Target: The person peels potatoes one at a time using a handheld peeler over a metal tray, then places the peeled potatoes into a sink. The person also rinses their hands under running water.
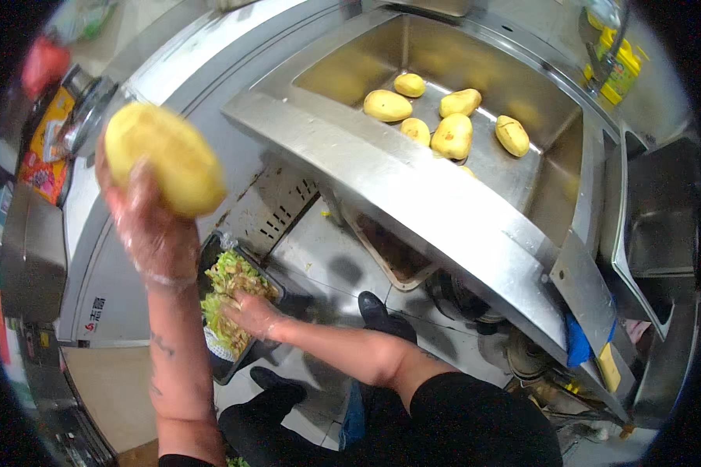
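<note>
A peeled potato point(166, 157), blurred by motion, is raised high at the left in my left hand point(158, 227), which wears a clear plastic glove. My right hand point(254, 315), gloved the same way, reaches down into a dark bin point(263, 274) on the floor. Its fingers touch the green leaf scraps and peelings point(233, 280) there; whether they hold anything is hidden. Several peeled potatoes point(451, 137) lie apart on the floor of the stainless steel sink point(502, 181).
A yellow jug point(622, 73) stands behind the sink near the faucet point(599, 70). A second sink basin point(660, 239) is at the right. White appliances point(122, 251) flank my left side. Under the sink, a tray-like container point(385, 251) rests on the tiled floor point(321, 251).
</note>
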